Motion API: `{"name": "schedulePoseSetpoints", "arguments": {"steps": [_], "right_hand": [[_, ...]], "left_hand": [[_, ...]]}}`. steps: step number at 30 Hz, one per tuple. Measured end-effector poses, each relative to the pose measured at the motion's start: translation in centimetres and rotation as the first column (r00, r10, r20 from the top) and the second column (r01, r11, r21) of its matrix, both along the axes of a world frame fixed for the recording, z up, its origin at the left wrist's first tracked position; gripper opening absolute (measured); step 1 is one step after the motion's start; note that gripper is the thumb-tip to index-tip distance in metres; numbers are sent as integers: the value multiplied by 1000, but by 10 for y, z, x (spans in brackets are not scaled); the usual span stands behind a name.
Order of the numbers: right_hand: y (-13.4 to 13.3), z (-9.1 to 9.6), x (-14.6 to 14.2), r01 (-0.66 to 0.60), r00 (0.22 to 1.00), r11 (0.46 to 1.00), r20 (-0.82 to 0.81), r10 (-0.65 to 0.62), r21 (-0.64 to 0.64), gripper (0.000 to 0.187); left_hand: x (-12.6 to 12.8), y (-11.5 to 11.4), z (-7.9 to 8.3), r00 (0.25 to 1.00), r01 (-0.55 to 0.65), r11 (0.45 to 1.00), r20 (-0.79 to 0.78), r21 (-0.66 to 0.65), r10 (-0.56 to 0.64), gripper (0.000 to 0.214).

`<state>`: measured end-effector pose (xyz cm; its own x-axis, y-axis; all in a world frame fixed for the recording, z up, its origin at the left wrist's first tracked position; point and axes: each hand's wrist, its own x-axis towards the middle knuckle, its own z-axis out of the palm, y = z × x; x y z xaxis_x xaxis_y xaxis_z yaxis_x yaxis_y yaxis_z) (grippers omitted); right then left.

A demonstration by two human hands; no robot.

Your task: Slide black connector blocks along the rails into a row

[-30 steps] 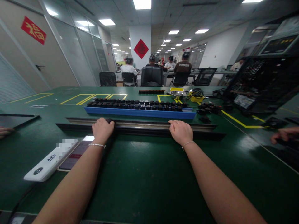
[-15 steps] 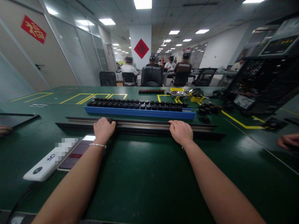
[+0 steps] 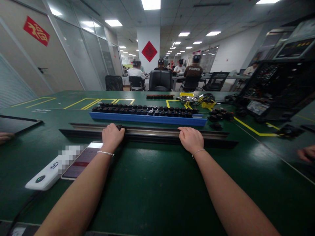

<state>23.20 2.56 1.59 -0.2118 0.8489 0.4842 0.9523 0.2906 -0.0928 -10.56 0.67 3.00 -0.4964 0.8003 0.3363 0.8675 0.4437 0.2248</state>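
A long black rail (image 3: pixel 152 138) with a shiny metallic channel lies crosswise on the green table in front of me. My left hand (image 3: pixel 112 137) is closed around a small black part (image 3: pixel 119 127) at the channel; the fingers hide most of it. Farther right, my right hand (image 3: pixel 192 139) grips the rail, its fingertips over the far edge and the thumb on the near side. Just beyond lies a blue rail (image 3: pixel 147 118), lined with rows of small black socket-like parts (image 3: pixel 157 111).
At left lie a white device (image 3: pixel 44 178) with a cable and a phone (image 3: pixel 80 164). Loose black parts (image 3: pixel 219 114) sit right of the blue rail, near a metal bowl (image 3: pixel 188 98). Other people's hands show at the left edge and at right (image 3: pixel 307 153).
My left hand has slid a little to the right along the black rail with the small black part. My right hand has stayed in place.
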Motion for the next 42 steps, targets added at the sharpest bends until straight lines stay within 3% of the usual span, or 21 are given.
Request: {"name": "schedulePoseSetpoints", "arguments": {"steps": [42], "right_hand": [[-1, 1, 0, -1, 1000, 1000, 25, 1, 16, 38]], "left_hand": [[15, 1, 0, 998, 64, 998, 0, -6, -64, 44]]}}
